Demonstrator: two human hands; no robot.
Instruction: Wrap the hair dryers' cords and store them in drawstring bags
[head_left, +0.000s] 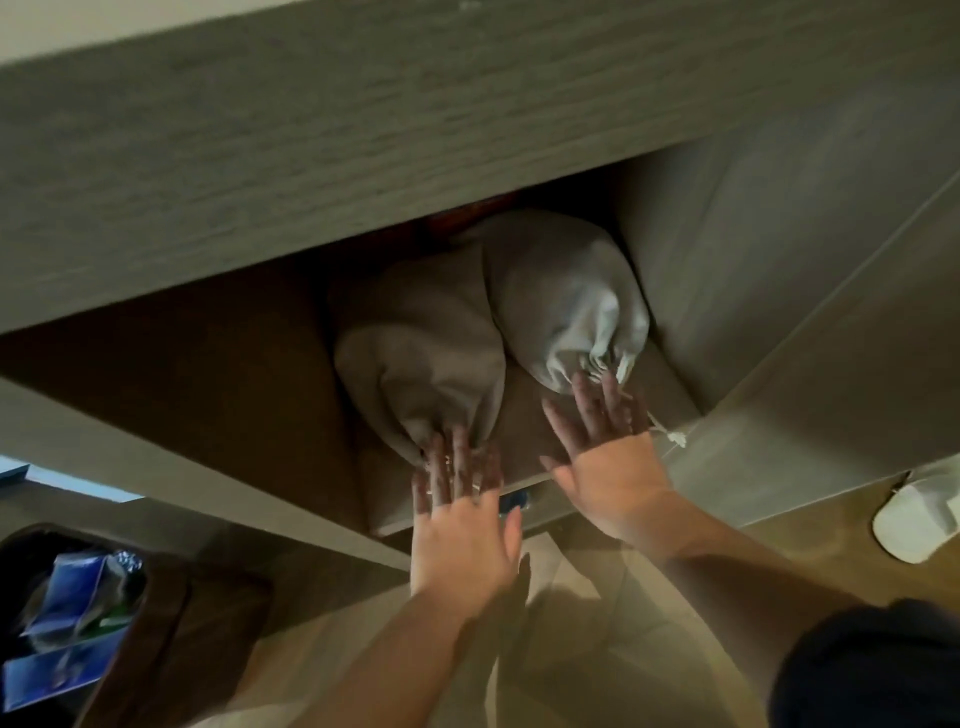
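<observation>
Dark sleeve (872, 670) sits at btm right, w/ both bare forearms reaching up over a tan floor (597, 649) toward an open niche in a grey-brown wood-grain cabinet (363, 130). Two pale drawstring bags lie side by side on the niche's shelf (524, 415), necks toward the person, both full and cinched. L hand (462, 530) has fingers straight and spread, tips touching the neck of the L bag (426, 353). R hand (608, 467) is likewise flat, fingers fanned, tips at the neck of the R bag (561, 296), gripping nothing. That bag lies close to the niche's R wall, and its knotted cord (675, 438) trails out beside the R wrist. Room: dark bin (171, 613) w/ blue packets btm left; white slipper (914, 519) on floor at right.
</observation>
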